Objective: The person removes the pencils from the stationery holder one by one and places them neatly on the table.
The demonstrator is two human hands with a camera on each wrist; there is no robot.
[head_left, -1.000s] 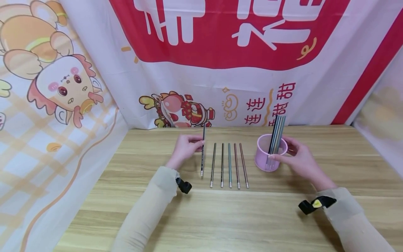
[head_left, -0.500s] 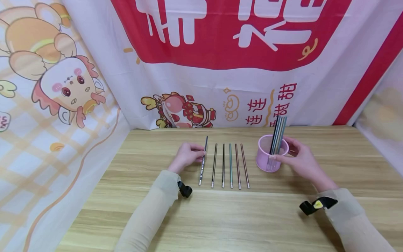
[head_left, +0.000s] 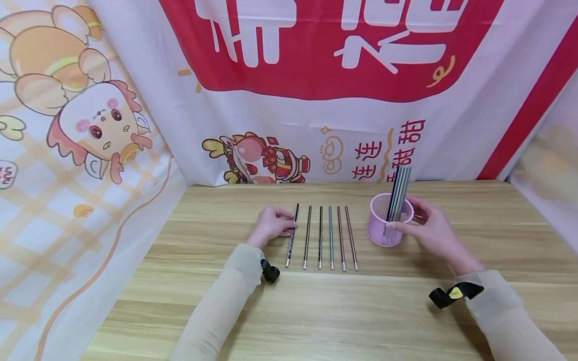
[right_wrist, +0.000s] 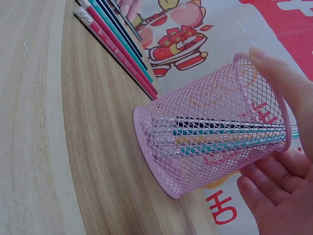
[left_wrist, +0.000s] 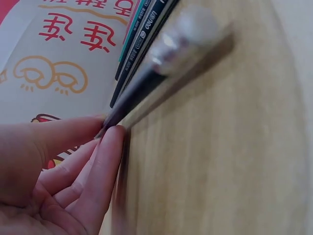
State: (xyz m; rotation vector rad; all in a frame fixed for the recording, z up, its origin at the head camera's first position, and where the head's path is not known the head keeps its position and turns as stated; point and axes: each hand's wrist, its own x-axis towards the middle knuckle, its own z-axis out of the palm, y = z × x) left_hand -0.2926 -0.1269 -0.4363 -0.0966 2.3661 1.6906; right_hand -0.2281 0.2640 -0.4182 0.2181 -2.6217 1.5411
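Observation:
My left hand [head_left: 273, 224] pinches a dark pencil [head_left: 291, 245] between thumb and fingertips, at the left end of a row of pencils. In the left wrist view this pencil [left_wrist: 139, 92] slants over the wood, its white eraser end near the camera and blurred. To its right lie several pencils side by side, among them a black pencil [head_left: 320, 238], a teal pencil [head_left: 331, 238] and a dark red pencil [head_left: 340, 239]. My right hand [head_left: 433, 230] grips a pink mesh pencil cup [head_left: 376, 228] by its rim, thumb on the near side. Several pencils [right_wrist: 220, 128] lean inside, eraser ends down.
A wooden table [head_left: 343, 311] carries everything, with a seam running across it in front of the row. Printed cloth [head_left: 325, 115] hangs right behind the table's back edge, and more cloth [head_left: 135, 210] hangs along the left side.
My left hand has brought the pencil toward me and down, so its eraser end is now nearly level with those of the row. My right hand and the cup have stayed in place.

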